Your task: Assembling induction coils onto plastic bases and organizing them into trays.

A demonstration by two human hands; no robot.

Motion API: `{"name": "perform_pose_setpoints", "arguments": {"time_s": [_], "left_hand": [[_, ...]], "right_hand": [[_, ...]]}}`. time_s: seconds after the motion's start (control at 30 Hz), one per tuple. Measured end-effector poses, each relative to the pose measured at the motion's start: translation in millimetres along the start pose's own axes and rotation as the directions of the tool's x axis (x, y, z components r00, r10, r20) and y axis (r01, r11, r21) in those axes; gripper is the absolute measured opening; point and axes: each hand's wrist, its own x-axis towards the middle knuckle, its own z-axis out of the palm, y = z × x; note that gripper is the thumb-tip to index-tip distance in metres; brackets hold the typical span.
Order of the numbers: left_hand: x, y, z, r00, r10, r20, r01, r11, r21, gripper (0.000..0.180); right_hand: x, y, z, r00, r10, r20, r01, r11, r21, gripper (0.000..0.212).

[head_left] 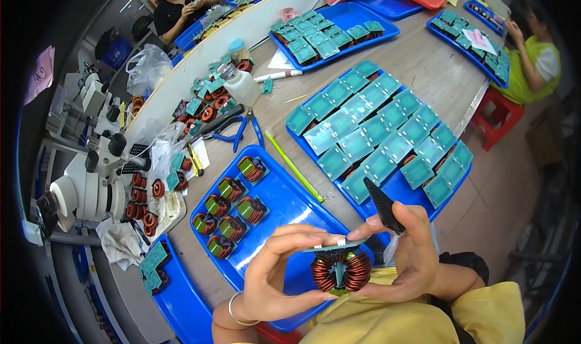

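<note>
Between my two hands is a toroidal coil (357, 272) wound with copper-brown wire, fixed to a small green circuit board that lies along its upper side. My left hand (266, 280) grips it with the fingers on the board edge and the thumb below. From the other side my right hand (417, 262) pinches the same coil assembly. A black, flat, dotted tool (382, 205), perhaps a brush, also sticks up from my right hand, between thumb and fingers. Under my hands lies a blue tray (290, 201) with several similar coils (251, 209) on boards, coil side up.
A larger blue tray (465, 177) holds many boards face up. Beyond stand another filled tray (387, 30), a bottle (243, 88), blue-handled pliers (233, 132) and a green toothbrush (293, 165). A microscope (85, 183) is at left; co-workers (178, 11) sit across and at right.
</note>
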Motion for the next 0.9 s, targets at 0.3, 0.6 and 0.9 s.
{"name": "perform_pose_setpoints", "arguments": {"time_s": [0.3, 0.6, 0.9], "left_hand": [[6, -13, -7, 0.953, -0.080, 0.293, 0.205, 0.882, -0.425, 0.066], [3, -10, -8, 0.975, -0.088, 0.206, 0.161, 0.913, -0.374, 0.066], [0, -7, -3, 0.945, 0.323, 0.053, -0.322, 0.889, 0.325, 0.067]], "right_hand": [[1, -13, 5, 0.987, 0.014, -0.162, -0.027, 0.997, -0.079, 0.087], [6, -9, 1, 0.994, 0.036, -0.103, -0.043, 0.997, -0.071, 0.086], [-1, 13, 6, 0.983, 0.128, 0.132, -0.151, 0.971, 0.185, 0.104]]}}
